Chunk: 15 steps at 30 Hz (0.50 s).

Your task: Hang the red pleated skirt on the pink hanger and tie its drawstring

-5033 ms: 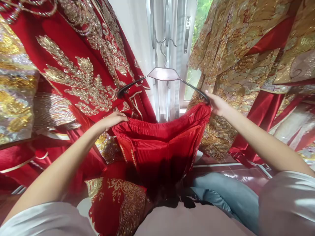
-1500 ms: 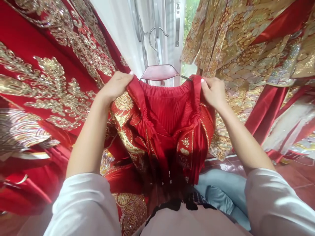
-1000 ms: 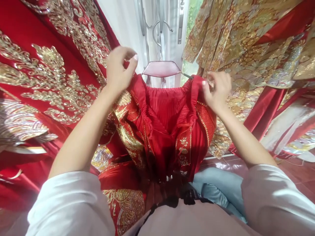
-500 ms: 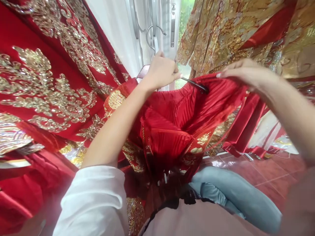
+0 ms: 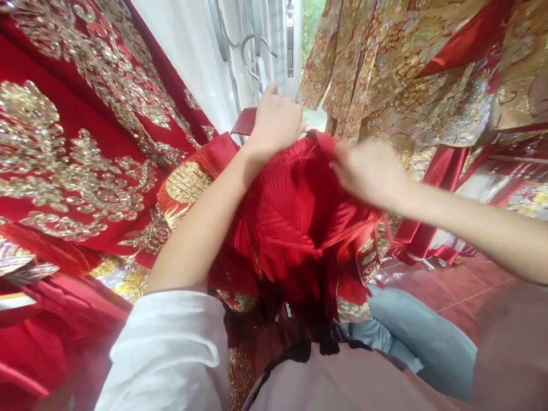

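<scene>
In the head view a clothes hanger with a curved metal hook (image 5: 259, 63) rises above my left hand (image 5: 278, 123), whose fingers are closed round the hanger just under the hook. A red garment (image 5: 295, 211) with pleated lining and gold embroidery hangs from it over both sides. My right hand (image 5: 370, 171), somewhat blurred, is closed on the garment's red cloth at its right shoulder. The hanger's right arm is covered by cloth; its flat brownish-red left end (image 5: 244, 121) sticks out beside my left wrist.
A red garment with gold sequins (image 5: 85, 165) hangs at the left. Gold brocade garments (image 5: 363, 68) hang at the upper right. Behind stands a white door edge with a lock plate (image 5: 291, 45). Red floor tiles (image 5: 462, 291) show at the lower right, near my jeans-clad leg (image 5: 419, 319).
My right hand has moved left and down with the cloth, drawing it over the hanger's right arm, which showed dark before. My left hand still grips the hanger, slightly further left in view.
</scene>
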Each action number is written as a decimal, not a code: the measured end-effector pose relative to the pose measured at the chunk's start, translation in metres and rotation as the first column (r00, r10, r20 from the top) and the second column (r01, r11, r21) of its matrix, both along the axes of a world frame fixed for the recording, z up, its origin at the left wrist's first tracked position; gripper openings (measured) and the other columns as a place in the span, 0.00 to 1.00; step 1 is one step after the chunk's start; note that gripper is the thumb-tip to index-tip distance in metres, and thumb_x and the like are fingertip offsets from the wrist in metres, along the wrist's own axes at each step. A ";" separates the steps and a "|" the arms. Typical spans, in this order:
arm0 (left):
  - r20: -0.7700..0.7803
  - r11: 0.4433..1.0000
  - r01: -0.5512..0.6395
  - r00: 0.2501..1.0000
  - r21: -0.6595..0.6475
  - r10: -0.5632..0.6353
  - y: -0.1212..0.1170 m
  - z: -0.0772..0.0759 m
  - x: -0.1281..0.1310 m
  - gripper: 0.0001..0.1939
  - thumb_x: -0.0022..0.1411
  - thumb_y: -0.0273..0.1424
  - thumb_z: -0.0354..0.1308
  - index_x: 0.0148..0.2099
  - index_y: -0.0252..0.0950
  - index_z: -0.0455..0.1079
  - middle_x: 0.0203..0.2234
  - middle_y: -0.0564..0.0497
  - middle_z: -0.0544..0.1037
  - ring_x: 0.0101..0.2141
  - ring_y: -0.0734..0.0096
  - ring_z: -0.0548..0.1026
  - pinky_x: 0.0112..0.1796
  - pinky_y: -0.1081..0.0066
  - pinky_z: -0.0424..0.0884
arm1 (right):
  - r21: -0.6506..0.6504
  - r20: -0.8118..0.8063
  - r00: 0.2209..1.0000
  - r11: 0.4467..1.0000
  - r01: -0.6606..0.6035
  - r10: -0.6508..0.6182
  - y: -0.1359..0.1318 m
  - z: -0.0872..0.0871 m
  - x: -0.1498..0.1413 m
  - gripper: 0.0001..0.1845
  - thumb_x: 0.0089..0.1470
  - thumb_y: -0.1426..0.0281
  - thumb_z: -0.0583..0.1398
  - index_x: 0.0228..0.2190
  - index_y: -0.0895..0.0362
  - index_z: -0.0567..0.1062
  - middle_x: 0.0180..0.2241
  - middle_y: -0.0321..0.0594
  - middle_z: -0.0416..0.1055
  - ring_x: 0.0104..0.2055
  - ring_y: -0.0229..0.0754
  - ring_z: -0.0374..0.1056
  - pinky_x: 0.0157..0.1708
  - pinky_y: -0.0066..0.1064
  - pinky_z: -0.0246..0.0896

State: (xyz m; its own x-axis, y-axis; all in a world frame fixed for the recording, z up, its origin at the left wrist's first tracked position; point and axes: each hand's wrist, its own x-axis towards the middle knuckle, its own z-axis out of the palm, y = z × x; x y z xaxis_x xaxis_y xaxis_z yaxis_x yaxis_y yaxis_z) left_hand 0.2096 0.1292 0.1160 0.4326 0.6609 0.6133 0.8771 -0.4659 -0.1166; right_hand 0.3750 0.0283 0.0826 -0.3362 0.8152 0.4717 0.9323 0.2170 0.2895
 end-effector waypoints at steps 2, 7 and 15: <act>0.030 0.995 0.062 0.998 -0.081 -0.059 -0.005 0.003 -0.003 0.16 0.58 0.42 0.48 0.38 0.47 0.76 0.38 0.47 0.79 0.50 0.49 0.69 0.57 0.49 0.50 | -0.100 0.028 0.995 0.991 -0.091 0.094 -0.009 -0.031 -0.010 0.17 0.61 0.70 0.48 0.43 0.66 0.72 0.32 0.60 0.73 0.33 0.57 0.71 0.27 0.40 0.60; 0.023 0.981 0.190 0.981 0.021 -0.191 -0.039 0.008 -0.033 0.26 0.62 0.42 0.38 0.58 0.49 0.64 0.55 0.52 0.68 0.56 0.61 0.63 0.63 0.56 0.42 | -0.051 -0.235 0.962 0.986 -0.156 0.140 0.013 -0.062 0.017 0.22 0.62 0.60 0.46 0.41 0.61 0.72 0.34 0.52 0.74 0.34 0.52 0.71 0.31 0.38 0.59; 0.207 0.869 -0.484 0.844 -0.102 0.494 -0.116 -0.046 -0.117 0.27 0.64 0.43 0.38 0.53 0.32 0.65 0.46 0.35 0.73 0.47 0.44 0.71 0.47 0.53 0.66 | 0.206 -0.497 0.780 0.925 -0.320 0.381 0.062 -0.024 0.054 0.17 0.53 0.65 0.56 0.44 0.57 0.73 0.47 0.50 0.71 0.49 0.53 0.65 0.51 0.44 0.54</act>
State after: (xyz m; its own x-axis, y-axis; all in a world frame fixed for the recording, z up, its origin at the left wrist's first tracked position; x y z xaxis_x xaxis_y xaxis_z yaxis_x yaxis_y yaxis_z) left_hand 0.0928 0.0135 0.0700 -0.0960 0.7796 0.6188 0.9928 0.0302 0.1160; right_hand 0.4288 0.0906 0.0587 -0.2693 0.6250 0.7327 0.8132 0.5551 -0.1746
